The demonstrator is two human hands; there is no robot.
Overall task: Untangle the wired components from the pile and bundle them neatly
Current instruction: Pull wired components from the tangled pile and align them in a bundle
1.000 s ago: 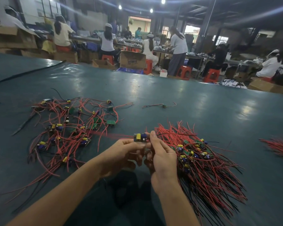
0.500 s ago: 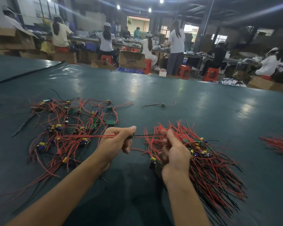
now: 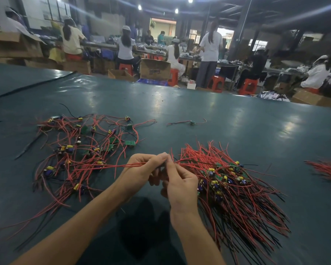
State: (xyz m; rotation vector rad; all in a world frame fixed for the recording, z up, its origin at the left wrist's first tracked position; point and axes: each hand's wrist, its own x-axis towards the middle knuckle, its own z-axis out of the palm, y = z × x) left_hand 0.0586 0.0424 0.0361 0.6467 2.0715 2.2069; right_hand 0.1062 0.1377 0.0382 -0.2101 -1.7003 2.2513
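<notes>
On the dark green table (image 3: 237,127), near its front edge, the 2 hands meet at the fingertips, raised a little above the surface. The left hand (image 3: 141,169) has its fingers curled round a few red wires (image 3: 107,166), with thumb and forefinger pinching them at the top. The right hand (image 3: 180,184) comes up from below, its forefinger stretched to the same spot and its other fingers curled in, so both hands grip the same strands. I cannot tell whether a board hangs from them, since the hands hide that part.

From the grip the wires run out to the left, nearly level, and end over the pile (image 3: 88,148) – a loose tangle of red and black leads with small green boards (image 3: 130,143) carrying yellow and blue parts. The pile lies left of the hands, spread wide and flat.

Right of the hands, touching the right wrist's side, lies the bundle (image 3: 243,197). Its leads fan out both away from the person and back toward them, and its boards sit gathered across the middle.

1 stray part (image 3: 191,122) with its leads lies alone farther back, between pile and bundle. A second bundle (image 3: 329,170) shows at the right edge, well apart.

Beyond the table, workers (image 3: 209,54) sit or stand at benches among red stools (image 3: 215,83) and boxes (image 3: 154,68).
</notes>
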